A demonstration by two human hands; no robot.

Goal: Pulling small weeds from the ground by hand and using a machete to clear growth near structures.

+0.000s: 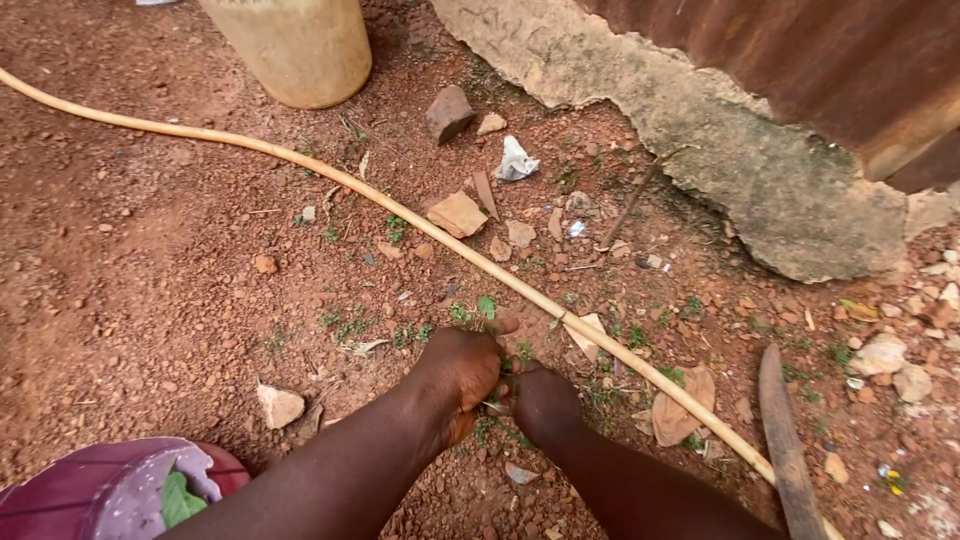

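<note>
Bare red-brown gravelly earth ground [150, 290], scattered with small stones and green weeds [480, 310]. Lying across: long pale-yellow hose [300, 160]. Beside: crumpled white paper scrap [516, 160], rusty curved machete blade [785, 450], cylindrical beige container [295, 45].

Two bare forearms, sleeveless, hands [500, 385] ungloved

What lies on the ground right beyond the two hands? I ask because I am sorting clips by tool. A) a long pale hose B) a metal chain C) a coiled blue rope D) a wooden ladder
A: a long pale hose runs slantwise over the red dirt just past the left hand and right hand, which meet at small green weeds.
</note>
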